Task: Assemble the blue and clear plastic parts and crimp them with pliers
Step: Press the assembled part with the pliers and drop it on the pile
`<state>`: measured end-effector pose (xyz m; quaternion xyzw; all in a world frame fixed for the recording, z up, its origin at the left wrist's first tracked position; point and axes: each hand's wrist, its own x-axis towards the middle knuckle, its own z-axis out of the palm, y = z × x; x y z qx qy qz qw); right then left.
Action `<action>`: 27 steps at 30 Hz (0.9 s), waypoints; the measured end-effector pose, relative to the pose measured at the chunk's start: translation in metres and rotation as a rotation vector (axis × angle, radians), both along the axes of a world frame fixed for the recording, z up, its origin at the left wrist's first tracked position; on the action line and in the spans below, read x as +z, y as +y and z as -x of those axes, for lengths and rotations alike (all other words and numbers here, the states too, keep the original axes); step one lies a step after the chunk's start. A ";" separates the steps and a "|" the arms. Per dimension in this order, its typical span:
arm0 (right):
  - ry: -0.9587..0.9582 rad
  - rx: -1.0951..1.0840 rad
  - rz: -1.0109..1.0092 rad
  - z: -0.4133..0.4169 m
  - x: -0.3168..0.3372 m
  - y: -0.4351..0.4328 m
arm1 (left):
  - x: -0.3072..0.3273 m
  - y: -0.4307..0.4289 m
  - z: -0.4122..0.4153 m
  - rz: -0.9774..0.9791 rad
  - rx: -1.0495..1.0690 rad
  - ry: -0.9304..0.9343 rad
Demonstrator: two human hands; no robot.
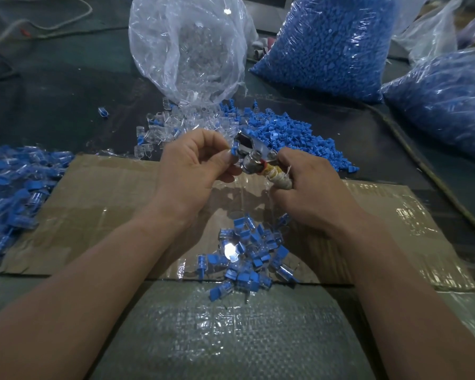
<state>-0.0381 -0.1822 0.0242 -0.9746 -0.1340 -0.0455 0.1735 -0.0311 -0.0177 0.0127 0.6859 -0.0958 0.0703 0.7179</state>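
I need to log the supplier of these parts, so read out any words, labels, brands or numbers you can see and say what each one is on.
There are none to read. The clear bag, the bags of blue parts, the taped cardboard, the pliers in the right hand and the blue part pinched by the left hand show no print, label or number in this view.

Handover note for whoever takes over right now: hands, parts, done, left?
Right hand grips the pliers by the wrapped handles. Left hand pinches a blue piece at their head.
Loose blue parts and clear parts lie beyond the cardboard.
Done: assembled pieces piled on the cardboard; a similar heap far left.
Left: finish crimping the held piece (crimp state unclear), then the loose stock.
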 end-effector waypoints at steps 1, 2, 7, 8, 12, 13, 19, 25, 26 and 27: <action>0.001 -0.002 -0.007 0.000 0.000 0.000 | 0.000 0.000 0.000 -0.014 0.004 -0.006; -0.001 -0.004 -0.020 -0.001 0.000 0.001 | 0.000 0.000 0.000 -0.033 0.009 -0.015; -0.007 -0.010 -0.074 -0.003 -0.001 0.002 | -0.002 0.000 0.000 -0.056 0.041 -0.037; -0.010 -0.015 -0.080 -0.003 -0.001 0.002 | -0.002 0.000 0.000 -0.067 0.042 -0.043; -0.012 -0.025 -0.089 -0.003 -0.001 0.003 | -0.002 0.001 0.000 -0.072 0.048 -0.043; -0.018 -0.027 -0.087 -0.003 0.000 0.004 | -0.002 0.001 -0.001 -0.081 0.050 -0.048; -0.049 -0.038 -0.095 -0.001 0.000 0.006 | -0.001 0.001 0.000 -0.092 0.080 -0.057; -0.092 -0.051 -0.061 -0.002 -0.005 0.003 | -0.001 0.000 0.001 -0.036 0.055 -0.005; -0.113 -0.059 -0.056 -0.002 -0.006 0.002 | 0.000 0.002 0.000 -0.027 0.049 0.011; -0.131 -0.076 -0.046 -0.003 -0.006 -0.001 | 0.000 0.004 -0.002 -0.017 0.045 0.033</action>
